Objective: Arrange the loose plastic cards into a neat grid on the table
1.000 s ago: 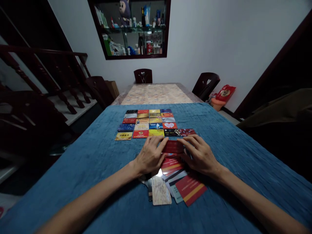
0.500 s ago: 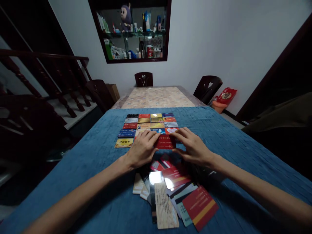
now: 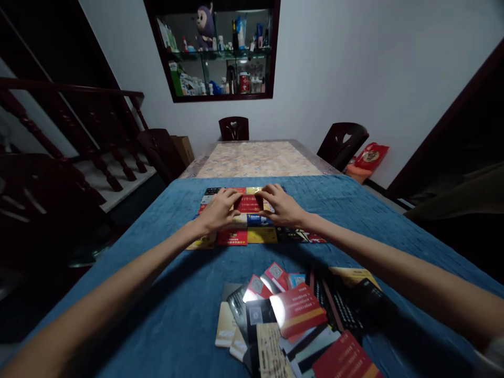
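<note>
A dark red plastic card [image 3: 249, 203] is held upright between my two hands, its printed face toward me. My left hand [image 3: 221, 209] pinches its left edge with thumb and fingers. The right edge is pinched by my right hand [image 3: 281, 205]. Behind and below the card lie rows of laid-out cards, among them a red card [image 3: 232, 237], a yellow card [image 3: 262, 235] and a blue card [image 3: 260, 219]; my hands hide part of these rows. Nearer to me is a loose, overlapping heap of cards, with a red card [image 3: 299, 310] on top.
A blue cloth [image 3: 165, 310] covers the near part of the table, and a patterned tabletop [image 3: 255, 157] shows beyond it. Dark wooden chairs stand around, one at the far end [image 3: 233, 128] and one at the right [image 3: 342, 145]. A railing [image 3: 71, 89] runs along the left.
Both hands have moved forward and slightly left with the dark red card, from near the heap to above the laid-out rows. The front row and the heap are now more exposed.
</note>
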{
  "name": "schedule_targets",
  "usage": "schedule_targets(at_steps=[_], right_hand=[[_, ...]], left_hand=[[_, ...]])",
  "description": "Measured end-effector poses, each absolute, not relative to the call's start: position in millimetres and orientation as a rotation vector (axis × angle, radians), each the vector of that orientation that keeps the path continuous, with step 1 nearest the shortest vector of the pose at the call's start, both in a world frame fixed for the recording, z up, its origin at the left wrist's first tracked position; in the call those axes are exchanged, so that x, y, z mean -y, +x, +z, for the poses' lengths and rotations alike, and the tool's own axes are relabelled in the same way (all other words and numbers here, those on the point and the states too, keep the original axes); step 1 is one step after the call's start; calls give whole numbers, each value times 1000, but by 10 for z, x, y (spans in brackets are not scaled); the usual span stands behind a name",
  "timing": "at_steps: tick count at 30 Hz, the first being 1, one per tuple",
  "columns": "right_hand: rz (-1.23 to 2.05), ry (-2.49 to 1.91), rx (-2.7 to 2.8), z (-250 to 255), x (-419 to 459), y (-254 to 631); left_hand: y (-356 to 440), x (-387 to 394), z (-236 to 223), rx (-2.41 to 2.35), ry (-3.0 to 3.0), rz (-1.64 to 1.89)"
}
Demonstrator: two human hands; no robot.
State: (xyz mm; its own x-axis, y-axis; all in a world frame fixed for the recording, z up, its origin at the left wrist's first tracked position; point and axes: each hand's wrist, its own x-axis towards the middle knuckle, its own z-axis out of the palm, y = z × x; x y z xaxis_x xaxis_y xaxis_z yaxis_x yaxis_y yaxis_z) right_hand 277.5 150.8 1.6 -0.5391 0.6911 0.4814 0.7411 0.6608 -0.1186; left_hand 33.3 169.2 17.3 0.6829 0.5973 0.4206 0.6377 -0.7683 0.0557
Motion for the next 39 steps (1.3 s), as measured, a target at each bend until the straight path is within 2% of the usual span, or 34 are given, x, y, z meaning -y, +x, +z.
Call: schedule_targets(at_steps=[19,39], right_hand=[[-8,-1445,2395,-142,-2951,2365],[-9,-1585,2507,-355,-3152,2339]], left_hand=[[238,-3195,-39,1367,-2747,-311],[312,-3338,-183,1540,-2759,-136]])
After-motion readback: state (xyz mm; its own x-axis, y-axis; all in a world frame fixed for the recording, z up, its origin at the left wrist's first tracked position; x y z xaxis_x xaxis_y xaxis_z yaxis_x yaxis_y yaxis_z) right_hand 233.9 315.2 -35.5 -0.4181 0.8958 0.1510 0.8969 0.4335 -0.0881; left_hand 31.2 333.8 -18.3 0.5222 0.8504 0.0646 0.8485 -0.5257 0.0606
